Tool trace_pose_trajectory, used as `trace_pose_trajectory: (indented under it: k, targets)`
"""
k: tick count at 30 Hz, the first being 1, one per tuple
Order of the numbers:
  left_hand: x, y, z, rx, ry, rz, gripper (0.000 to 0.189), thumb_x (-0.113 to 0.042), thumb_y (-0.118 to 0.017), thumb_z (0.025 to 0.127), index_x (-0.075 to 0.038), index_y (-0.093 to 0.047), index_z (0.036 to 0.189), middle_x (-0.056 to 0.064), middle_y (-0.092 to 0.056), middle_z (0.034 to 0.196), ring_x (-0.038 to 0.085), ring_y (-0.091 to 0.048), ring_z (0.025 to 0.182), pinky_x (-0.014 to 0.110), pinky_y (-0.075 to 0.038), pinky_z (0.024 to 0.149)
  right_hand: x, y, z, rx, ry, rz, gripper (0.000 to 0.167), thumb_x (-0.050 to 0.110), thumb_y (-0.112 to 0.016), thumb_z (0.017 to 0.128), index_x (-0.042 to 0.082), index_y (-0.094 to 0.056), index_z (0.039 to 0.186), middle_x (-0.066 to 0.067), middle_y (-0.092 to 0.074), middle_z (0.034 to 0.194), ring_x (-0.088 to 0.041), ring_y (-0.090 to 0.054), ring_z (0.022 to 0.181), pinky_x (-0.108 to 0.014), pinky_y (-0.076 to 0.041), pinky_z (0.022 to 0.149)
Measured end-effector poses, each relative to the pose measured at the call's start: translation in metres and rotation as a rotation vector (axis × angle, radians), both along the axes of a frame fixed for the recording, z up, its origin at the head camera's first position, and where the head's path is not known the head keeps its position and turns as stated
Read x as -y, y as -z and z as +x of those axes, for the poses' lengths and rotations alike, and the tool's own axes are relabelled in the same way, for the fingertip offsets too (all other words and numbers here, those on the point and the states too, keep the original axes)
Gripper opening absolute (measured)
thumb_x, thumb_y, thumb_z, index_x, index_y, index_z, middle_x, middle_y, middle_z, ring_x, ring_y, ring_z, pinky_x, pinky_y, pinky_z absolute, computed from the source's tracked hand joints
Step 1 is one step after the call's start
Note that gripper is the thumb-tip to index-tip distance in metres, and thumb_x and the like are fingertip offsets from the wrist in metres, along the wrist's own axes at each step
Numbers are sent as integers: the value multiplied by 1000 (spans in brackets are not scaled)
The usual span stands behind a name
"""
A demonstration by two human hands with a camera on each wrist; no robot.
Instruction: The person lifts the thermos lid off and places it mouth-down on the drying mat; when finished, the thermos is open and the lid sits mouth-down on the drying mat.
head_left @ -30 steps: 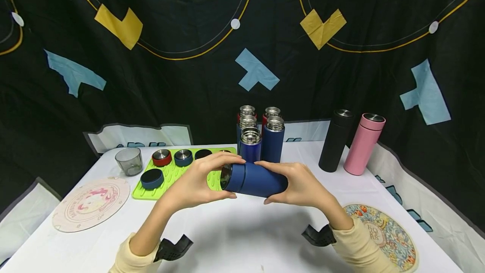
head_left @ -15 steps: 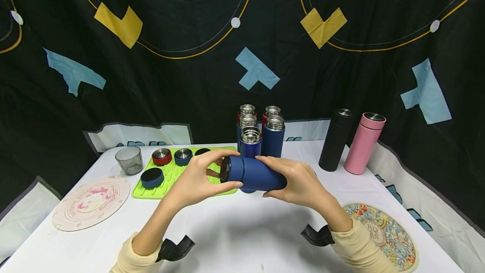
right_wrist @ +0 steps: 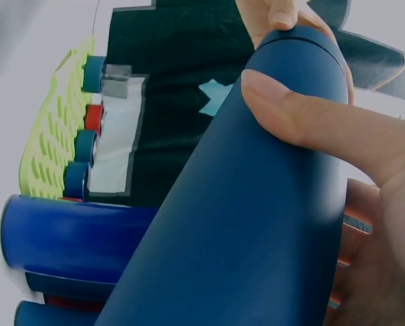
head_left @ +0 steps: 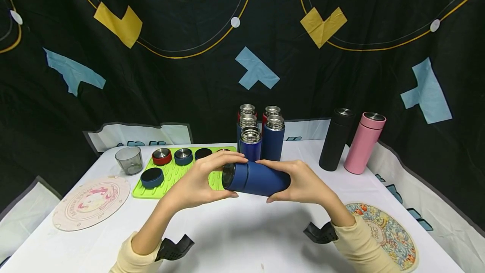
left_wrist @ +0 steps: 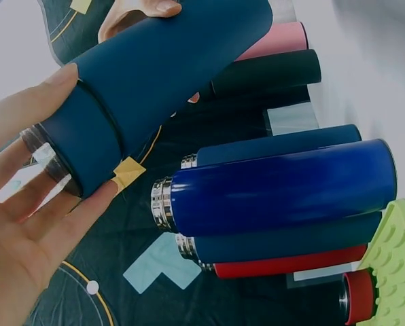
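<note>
A dark blue thermos (head_left: 267, 179) is held nearly level above the front of the table, its capped end toward the left. My right hand (head_left: 299, 180) grips its body, thumb on one side and fingers on the other. My left hand (head_left: 202, 178) holds the thermos's lid (left_wrist: 80, 146), with thumb and fingers spread around it. A thin dark seam shows between lid and body. Beyond the hands, several lidless thermoses (head_left: 251, 144) in blue and red stand upright with bare steel necks. Loose lids (head_left: 183, 157) in red and dark blue lie on a green mat (head_left: 172, 176).
A grey glass (head_left: 129, 160) stands at the left, behind a round pink mat (head_left: 91, 203). At the right are a black thermos (head_left: 335, 140) and a pink thermos (head_left: 364, 144), with a round patterned mat (head_left: 386, 233) in front. A black curtain (head_left: 182, 87) hangs behind the table.
The thermos has risen a little, then dipped back and shifted slightly right. My left hand's fingers have shifted around the lid. The other items stay where they were.
</note>
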State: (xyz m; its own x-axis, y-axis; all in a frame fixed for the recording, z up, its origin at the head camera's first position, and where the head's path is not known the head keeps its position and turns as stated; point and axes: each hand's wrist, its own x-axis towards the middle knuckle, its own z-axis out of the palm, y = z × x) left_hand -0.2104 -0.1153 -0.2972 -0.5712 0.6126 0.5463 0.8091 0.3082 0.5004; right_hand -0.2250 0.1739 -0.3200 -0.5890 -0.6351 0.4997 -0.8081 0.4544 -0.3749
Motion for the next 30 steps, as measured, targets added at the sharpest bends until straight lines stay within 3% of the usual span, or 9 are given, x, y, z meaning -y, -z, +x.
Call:
trace_pose_trajectory:
  k: [4,9,14,18,25,30]
  targets:
    - [-1,1,0,8,-34,27,68,-24,-88,71,-21,-58,131,-1,-56,131,20,-57,111,31,-55,82,2,-1,1,-17,7,1,84,38,-90,64,23,-53,139,-1,-67,118,-14,-65,97,-33,-56,79]
    - [-2,3,0,71,-125,64,64,-33,-85,73,-20,-58,130,3,-60,125,21,-63,96,27,-57,74,6,-1,4,-160,70,20,88,34,-93,59,22,-55,137,-3,-67,118,-16,-66,99,-37,-56,79]
    - [-2,3,1,121,-183,73,62,-36,-84,74,-20,-59,129,3,-62,122,19,-64,92,26,-57,73,9,-1,5,-255,105,30,87,35,-93,59,22,-55,136,-4,-66,120,-18,-65,103,-39,-56,78]
    - [-1,3,-1,121,-150,31,66,-37,-84,74,-22,-56,131,1,-60,125,19,-62,97,29,-57,77,8,0,4,-240,99,27,87,35,-93,59,22,-56,136,-4,-67,118,-18,-65,101,-39,-56,77]
    - [3,0,-1,38,-4,-13,75,-20,-89,69,-24,-53,135,-3,-52,135,20,-53,118,35,-53,88,2,2,1,-83,34,9,86,37,-92,61,24,-54,138,-2,-67,116,-15,-66,97,-35,-56,79]
    - [2,0,-1,23,-15,6,70,-20,-87,71,-23,-56,134,-2,-53,134,20,-55,116,31,-54,85,2,0,1,-66,36,8,85,37,-91,62,25,-54,138,-2,-67,117,-14,-65,97,-34,-56,79]
